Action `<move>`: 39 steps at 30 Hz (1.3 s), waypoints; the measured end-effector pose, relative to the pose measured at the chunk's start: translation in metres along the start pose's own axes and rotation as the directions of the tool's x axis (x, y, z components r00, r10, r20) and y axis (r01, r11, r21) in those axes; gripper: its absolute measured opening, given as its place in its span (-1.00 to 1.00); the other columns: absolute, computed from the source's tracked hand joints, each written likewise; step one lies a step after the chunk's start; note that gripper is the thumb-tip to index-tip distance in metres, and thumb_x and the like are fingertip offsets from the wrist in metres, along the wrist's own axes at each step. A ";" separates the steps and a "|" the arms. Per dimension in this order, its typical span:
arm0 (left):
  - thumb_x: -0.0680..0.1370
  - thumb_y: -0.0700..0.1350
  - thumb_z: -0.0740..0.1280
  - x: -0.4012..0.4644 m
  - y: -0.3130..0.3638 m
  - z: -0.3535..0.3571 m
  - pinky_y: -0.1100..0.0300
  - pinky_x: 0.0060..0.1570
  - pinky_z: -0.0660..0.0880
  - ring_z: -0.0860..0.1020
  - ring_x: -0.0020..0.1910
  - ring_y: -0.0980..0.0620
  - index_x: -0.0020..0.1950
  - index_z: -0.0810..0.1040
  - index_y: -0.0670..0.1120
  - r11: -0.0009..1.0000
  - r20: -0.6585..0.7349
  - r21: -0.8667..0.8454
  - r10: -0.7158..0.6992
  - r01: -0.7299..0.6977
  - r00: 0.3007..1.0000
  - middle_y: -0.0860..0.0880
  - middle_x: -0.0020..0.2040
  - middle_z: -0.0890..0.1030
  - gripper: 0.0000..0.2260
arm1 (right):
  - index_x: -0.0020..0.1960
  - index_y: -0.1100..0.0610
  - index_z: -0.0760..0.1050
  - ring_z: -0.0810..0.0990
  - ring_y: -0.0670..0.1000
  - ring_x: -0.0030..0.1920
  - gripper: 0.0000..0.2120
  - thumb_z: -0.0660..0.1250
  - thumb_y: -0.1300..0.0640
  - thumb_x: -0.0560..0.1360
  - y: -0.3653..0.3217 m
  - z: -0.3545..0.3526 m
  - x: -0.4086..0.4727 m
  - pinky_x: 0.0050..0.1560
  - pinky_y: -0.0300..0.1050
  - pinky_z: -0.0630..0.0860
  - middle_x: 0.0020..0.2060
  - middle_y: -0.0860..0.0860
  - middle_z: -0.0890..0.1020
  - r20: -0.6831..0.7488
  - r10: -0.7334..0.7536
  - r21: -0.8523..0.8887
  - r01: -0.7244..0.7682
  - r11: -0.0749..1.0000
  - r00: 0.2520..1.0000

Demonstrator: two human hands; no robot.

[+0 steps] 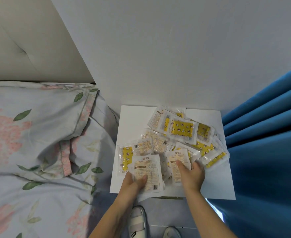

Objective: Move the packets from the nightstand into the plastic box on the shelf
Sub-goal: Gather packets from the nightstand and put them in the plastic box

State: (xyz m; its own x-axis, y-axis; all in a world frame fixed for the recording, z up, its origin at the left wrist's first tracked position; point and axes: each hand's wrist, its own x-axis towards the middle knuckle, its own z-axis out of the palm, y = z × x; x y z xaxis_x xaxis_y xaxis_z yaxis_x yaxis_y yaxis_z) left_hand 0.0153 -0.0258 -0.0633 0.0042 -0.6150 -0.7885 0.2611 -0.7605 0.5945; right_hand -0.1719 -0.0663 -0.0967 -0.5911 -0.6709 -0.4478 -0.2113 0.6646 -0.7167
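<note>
Several clear packets with yellow star-print pads (182, 128) lie scattered on the white nightstand (132, 121). My left hand (133, 183) grips a white printed packet (147, 170) at the front of the pile, thumb on top. My right hand (192, 174) grips another printed packet (178, 162) beside it, thumb pressing its face and fingers curled under its right edge. The plastic box and the shelf are out of view.
A bed with a floral pillow (38, 124) and duvet runs along the left of the nightstand. Blue curtains (265, 134) hang against its right side. A grey wall stands behind. My two white slippers (138, 222) are on the floor below.
</note>
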 end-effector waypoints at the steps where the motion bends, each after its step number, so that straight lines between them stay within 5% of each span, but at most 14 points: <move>1: 0.55 -0.26 0.34 0.000 0.002 0.001 0.13 -0.08 0.62 0.66 0.05 -0.09 0.20 0.45 -0.14 1.000 0.009 -0.025 0.004 -0.004 1.000 -0.12 0.09 0.68 -0.76 | 0.07 0.19 0.60 0.53 0.20 0.19 -0.68 0.51 0.07 0.39 0.000 0.001 -0.002 0.13 0.18 0.56 0.12 0.12 0.57 -0.002 -0.013 -0.007 0.013 1.000 1.000; 6: 0.56 -0.27 0.32 0.005 0.003 0.001 0.04 0.03 0.61 0.64 0.10 -0.10 0.22 0.39 -0.11 0.996 0.006 -0.092 0.008 -0.007 1.000 -0.12 0.13 0.65 -0.73 | 0.05 0.29 0.61 0.48 0.10 0.20 -0.64 0.57 0.17 0.31 -0.005 0.003 -0.005 0.17 0.10 0.55 0.23 0.15 0.45 -0.102 0.026 0.061 -0.020 0.998 0.994; 11: 0.56 -0.28 0.31 0.009 0.001 0.003 -0.08 0.16 0.55 0.62 0.15 -0.13 0.24 0.38 -0.12 0.991 -0.015 -0.135 0.000 -0.002 1.000 -0.13 0.17 0.63 -0.72 | -0.10 0.01 0.54 0.61 0.17 0.04 -0.76 0.55 0.04 0.33 -0.006 0.002 -0.004 0.02 0.17 0.61 0.03 0.09 0.61 -0.022 0.094 0.064 -0.092 0.994 0.995; 15: 0.55 -0.28 0.32 0.012 0.001 0.005 -0.15 0.23 0.50 0.61 0.16 -0.14 0.24 0.39 -0.13 0.990 -0.025 -0.144 -0.007 0.003 1.000 -0.14 0.18 0.63 -0.72 | -0.03 0.06 0.54 0.61 0.08 -0.05 -0.82 0.49 0.15 0.41 -0.011 -0.003 -0.004 0.02 0.08 0.61 -0.12 0.01 0.61 0.070 0.136 0.169 -0.146 0.975 0.988; 19: 0.55 -0.23 0.33 0.009 0.007 0.007 -0.15 0.24 0.49 0.62 0.16 -0.12 0.26 0.40 -0.10 0.994 0.002 -0.110 0.018 -0.018 1.000 -0.12 0.19 0.64 -0.70 | 0.18 0.07 0.53 0.61 0.10 0.10 -0.66 0.47 0.15 0.44 -0.016 -0.011 -0.011 0.11 0.16 0.59 0.06 0.03 0.64 0.086 0.117 0.290 -0.137 0.947 0.989; 23: 0.56 -0.28 0.29 -0.005 0.023 0.006 -0.03 0.13 0.57 0.63 0.13 -0.12 0.28 0.41 -0.14 0.988 0.031 -0.110 0.112 -0.108 0.993 -0.14 0.15 0.66 -0.70 | 0.29 0.14 0.47 0.62 -0.02 0.03 -0.61 0.41 0.24 0.47 -0.030 -0.029 -0.019 -0.01 -0.05 0.59 0.05 -0.01 0.64 0.202 0.044 0.422 -0.128 0.898 0.978; 26: 0.56 -0.34 0.26 -0.027 0.038 0.002 0.08 -0.06 0.63 0.65 0.07 -0.14 0.24 0.43 -0.20 0.971 0.035 -0.170 0.174 -0.165 0.984 -0.20 0.12 0.66 -0.74 | 0.29 0.07 0.45 0.62 -0.06 0.05 -0.60 0.40 0.27 0.48 -0.044 -0.041 -0.029 0.05 -0.03 0.57 0.04 -0.08 0.64 0.298 -0.043 0.430 -0.094 0.898 0.954; 29: 0.53 -0.31 0.33 -0.060 0.050 -0.007 0.01 0.00 0.63 0.63 0.09 -0.20 0.26 0.41 -0.24 0.955 -0.018 -0.153 0.253 -0.253 0.967 -0.26 0.15 0.63 -0.69 | 0.24 0.00 0.48 0.67 -0.09 0.02 -0.63 0.39 0.26 0.48 -0.057 -0.055 -0.046 -0.02 -0.10 0.62 0.04 -0.06 0.68 0.438 -0.102 0.392 -0.088 0.916 0.893; 33: 0.45 -0.23 0.42 -0.138 0.054 -0.014 -0.06 0.08 0.59 0.61 0.13 -0.23 0.28 0.41 -0.22 0.915 -0.145 -0.146 0.358 -0.377 0.923 -0.26 0.17 0.62 -0.57 | 0.22 0.04 0.51 0.67 0.03 0.07 -0.64 0.43 0.27 0.46 -0.088 -0.088 -0.088 0.16 0.16 0.56 0.04 0.01 0.70 0.598 -0.192 0.319 -0.011 0.948 0.778; 39: 0.52 -0.36 0.27 -0.322 0.021 -0.019 0.14 -0.25 0.62 0.69 -0.07 -0.14 0.21 0.49 -0.23 0.814 -0.338 -0.296 0.401 -0.501 0.851 -0.25 0.05 0.67 -0.74 | 0.24 0.05 0.49 0.69 0.05 0.04 -0.51 0.53 0.18 0.35 -0.130 -0.167 -0.201 0.12 0.18 0.59 0.01 0.01 0.71 0.808 -0.207 0.179 0.105 0.978 0.552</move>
State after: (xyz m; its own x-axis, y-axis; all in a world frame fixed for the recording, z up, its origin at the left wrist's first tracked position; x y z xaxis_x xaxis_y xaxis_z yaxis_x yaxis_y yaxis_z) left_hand 0.0374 0.1603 0.2004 0.4347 -0.7582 -0.4860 0.4956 -0.2491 0.8321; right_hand -0.1556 0.0369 0.1753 0.3460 -0.7737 -0.5307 -0.1293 0.5209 -0.8437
